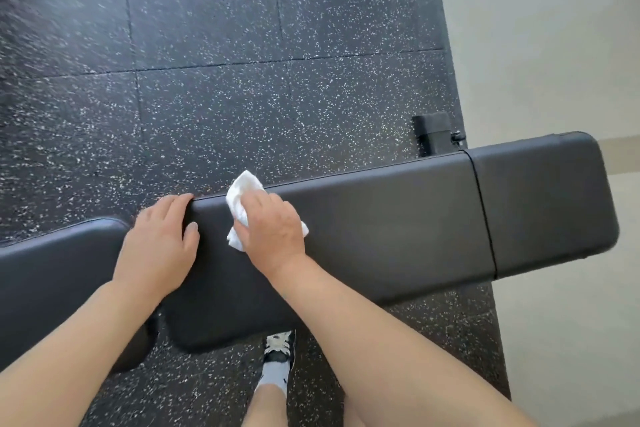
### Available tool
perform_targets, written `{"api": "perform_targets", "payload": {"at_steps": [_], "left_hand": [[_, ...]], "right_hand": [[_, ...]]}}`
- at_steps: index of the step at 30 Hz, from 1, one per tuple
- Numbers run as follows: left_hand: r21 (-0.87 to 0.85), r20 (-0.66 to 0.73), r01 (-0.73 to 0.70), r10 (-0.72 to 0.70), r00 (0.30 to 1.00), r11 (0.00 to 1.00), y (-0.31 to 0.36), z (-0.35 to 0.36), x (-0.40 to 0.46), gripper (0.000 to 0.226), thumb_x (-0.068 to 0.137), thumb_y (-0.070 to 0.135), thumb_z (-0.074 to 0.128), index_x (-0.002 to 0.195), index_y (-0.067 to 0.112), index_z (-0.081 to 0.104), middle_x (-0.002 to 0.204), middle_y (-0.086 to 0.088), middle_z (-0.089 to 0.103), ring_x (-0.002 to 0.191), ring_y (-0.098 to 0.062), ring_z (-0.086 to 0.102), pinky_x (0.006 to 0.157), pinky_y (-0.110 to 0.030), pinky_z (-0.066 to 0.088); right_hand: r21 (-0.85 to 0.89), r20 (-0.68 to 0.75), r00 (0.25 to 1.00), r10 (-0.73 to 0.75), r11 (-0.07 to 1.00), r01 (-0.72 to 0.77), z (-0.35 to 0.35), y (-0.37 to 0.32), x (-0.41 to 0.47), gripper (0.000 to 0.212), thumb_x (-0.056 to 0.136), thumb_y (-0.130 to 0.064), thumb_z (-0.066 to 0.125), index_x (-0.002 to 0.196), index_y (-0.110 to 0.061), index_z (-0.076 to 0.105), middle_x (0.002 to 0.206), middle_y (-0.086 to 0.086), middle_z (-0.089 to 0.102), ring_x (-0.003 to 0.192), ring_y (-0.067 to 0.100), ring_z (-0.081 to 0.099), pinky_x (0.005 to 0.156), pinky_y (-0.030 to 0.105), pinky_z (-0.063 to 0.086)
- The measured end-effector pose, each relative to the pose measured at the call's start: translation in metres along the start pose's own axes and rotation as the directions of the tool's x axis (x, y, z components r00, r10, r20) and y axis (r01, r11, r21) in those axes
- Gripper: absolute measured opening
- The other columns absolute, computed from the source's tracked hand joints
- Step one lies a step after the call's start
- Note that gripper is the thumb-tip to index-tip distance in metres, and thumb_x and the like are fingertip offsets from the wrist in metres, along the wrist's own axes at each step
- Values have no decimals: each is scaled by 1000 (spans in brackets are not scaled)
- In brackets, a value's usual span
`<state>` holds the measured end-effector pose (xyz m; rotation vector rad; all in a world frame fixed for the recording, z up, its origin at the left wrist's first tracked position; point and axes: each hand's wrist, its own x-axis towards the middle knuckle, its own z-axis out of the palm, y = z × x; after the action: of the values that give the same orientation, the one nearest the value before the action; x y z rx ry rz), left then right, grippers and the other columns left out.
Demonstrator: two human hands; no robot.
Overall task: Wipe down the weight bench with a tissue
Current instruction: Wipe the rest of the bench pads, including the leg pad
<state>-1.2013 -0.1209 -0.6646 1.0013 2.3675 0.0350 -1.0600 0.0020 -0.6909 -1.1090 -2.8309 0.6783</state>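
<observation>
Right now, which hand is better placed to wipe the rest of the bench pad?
The right hand: it already presses the tissue onto the long pad. The left hand holds no tissue and just rests on the pad's end.

Crumpled white tissue [239, 191] on black (padded) bench [398, 218].

No readable text, labels, brands or numbers anywhere.
</observation>
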Motion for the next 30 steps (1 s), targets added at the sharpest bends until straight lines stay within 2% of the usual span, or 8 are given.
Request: {"api": "perform_targets", "payload": {"at_steps": [3, 7, 10, 13, 18, 25, 30], "left_hand": [[-62, 39, 113, -111, 993, 992, 0, -16, -18, 51, 104, 24, 50, 153, 13, 43, 157, -9, 42, 133, -40, 47, 107, -55, 44], [-223, 66, 207, -198, 978, 952, 10, -53, -51, 46, 105, 28, 47, 149, 19, 47, 152, -5, 47, 133, -31, 48, 109, -52, 43], [-290, 12, 193, -198, 980, 938, 22, -93, -74, 42, 105, 28, 48, 146, 19, 51, 148, -4, 51, 135, -28, 46, 110, -49, 41], [-274, -29, 171, -186, 982, 946, 33, -141, -96, 40, 105, 26, 48, 144, 17, 53, 145, -5, 53, 133, -29, 47, 109, -50, 42], [-279, -162, 119, -169, 972, 953, 45, -217, -124, 39, 106, 25, 49, 143, 13, 55, 143, -7, 53, 129, -30, 48, 107, -48, 42], [-331, -362, -12, -116, 925, 944, 60, -305, -172, 39, 102, 25, 57, 139, 14, 58, 139, -3, 56, 125, -27, 50, 107, -45, 42], [-343, -483, -88, -95, 870, 935, 67, -361, -220, 38, 97, 24, 66, 134, 14, 62, 135, -2, 59, 125, -27, 51, 109, -45, 41]], "right_hand": [[190, 230, 973, 31, 979, -76, -24, -10, -6, 25, 99, -35, 59, 114, -15, 60, 103, 4, 62, 94, 29, 58, 81, 43, 45], [243, 278, 960, 41, 964, -111, -72, -20, -25, 19, 98, -32, 57, 110, -17, 59, 99, 3, 62, 92, 29, 56, 85, 46, 44], [217, 237, 971, 36, 972, -89, -117, -26, -30, 18, 99, -35, 56, 111, -21, 59, 98, -1, 62, 93, 27, 57, 84, 46, 43], [167, 171, 985, 7, 985, -36, -171, -33, -28, 18, 97, -34, 60, 109, -21, 62, 96, -1, 63, 92, 27, 60, 81, 46, 43], [149, 85, 996, 32, 988, -44, -254, -35, -16, 18, 94, -30, 64, 109, -21, 64, 94, 0, 63, 89, 28, 60, 80, 44, 42], [187, -51, 999, -21, 982, 30, -348, -71, -6, 20, 96, -32, 64, 114, -23, 63, 105, -4, 65, 97, 22, 60, 84, 42, 40], [252, -129, 989, -66, 963, 97, -420, -113, -13, 18, 96, -31, 65, 113, -25, 63, 99, -8, 63, 93, 19, 59, 86, 45, 44]]}}
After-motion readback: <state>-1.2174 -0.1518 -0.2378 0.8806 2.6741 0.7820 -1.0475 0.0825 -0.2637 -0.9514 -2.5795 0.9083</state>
